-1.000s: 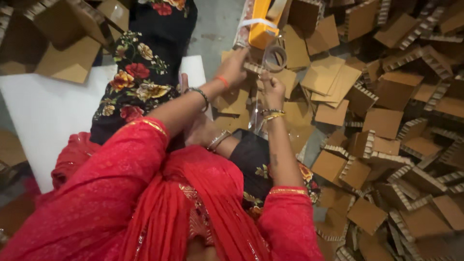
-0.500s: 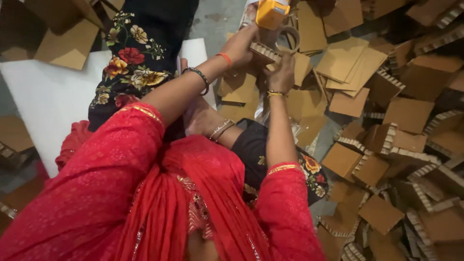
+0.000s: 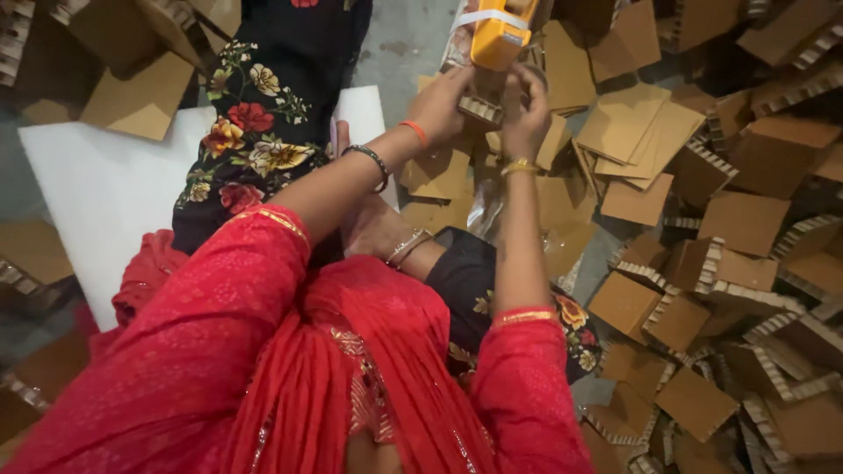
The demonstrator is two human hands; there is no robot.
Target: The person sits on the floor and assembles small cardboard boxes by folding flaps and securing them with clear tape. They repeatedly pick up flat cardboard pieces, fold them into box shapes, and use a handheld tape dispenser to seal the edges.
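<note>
Left hand (image 3: 443, 105) grip closed around a small honeycomb cardboard piece (image 3: 480, 109), fingers wrapped on its left end, corrugated edge facing the camera. Right hand (image 3: 525, 110) grip narrow, fingers curled up at the right end of the same piece and reaching the base of a yellow tape dispenser (image 3: 499, 33); cannot tell whether it pinches the cardboard or the tape. Dispenser sits just above and touching the cardboard piece, tilted, with a white band across its top; clear tape film (image 3: 485, 206) hangs shiny below the hands. Both hands raised, held out in front of the body over the floor, close together with the piece between them.

Left wrist: orange thread (image 3: 414, 132) and dark metal bangle (image 3: 369, 158). Right wrist: gold bangles (image 3: 520, 167). Red sleeves (image 3: 237, 298) with gold trim, red scarf down the middle. Black floral trousers (image 3: 255, 140) run under the left arm; a bare foot with a silver anklet (image 3: 406, 246) lies under the forearms.

White sheet (image 3: 105, 193) on the floor at left, under the leg. Loose flat cardboard squares (image 3: 632, 140) scattered directly beneath and right of the hands. Big heap of honeycomb cardboard blocks (image 3: 729, 298) fills the right side down to the bottom edge. More cardboard pieces (image 3: 132, 79) at upper left. Grey concrete floor (image 3: 404, 44) visible at top centre.
</note>
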